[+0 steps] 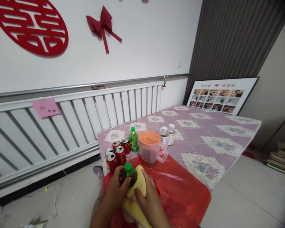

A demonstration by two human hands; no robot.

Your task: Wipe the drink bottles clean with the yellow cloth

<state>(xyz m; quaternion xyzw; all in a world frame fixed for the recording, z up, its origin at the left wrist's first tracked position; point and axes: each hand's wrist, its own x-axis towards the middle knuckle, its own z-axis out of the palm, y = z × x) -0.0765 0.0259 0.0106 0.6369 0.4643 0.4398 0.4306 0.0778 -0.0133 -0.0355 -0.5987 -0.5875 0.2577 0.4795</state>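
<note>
My left hand (pixel 118 184) is closed around a dark bottle with a green cap (pixel 129 167), held upright near the table's front edge. A folded yellow cloth (pixel 141 179) is gripped in my right hand (pixel 149 194) and pressed against the bottle's right side. The lower part of the bottle is hidden by the cloth and my hands. Just beyond stand several red drink cans (pixel 120 155), a green bottle (pixel 134 141) and a clear plastic pitcher (pixel 149 153) with an orange lid. Beneath my hands and to their right spreads a red plastic bag (pixel 182 196).
Two white-capped bottles (pixel 171 134) stand behind the pitcher on the purple floral tablecloth (pixel 166 125). A white radiator (pixel 85 118) with a pink note (pixel 45 107) runs along the wall. At the table's far end leans a photo board (pixel 218 96).
</note>
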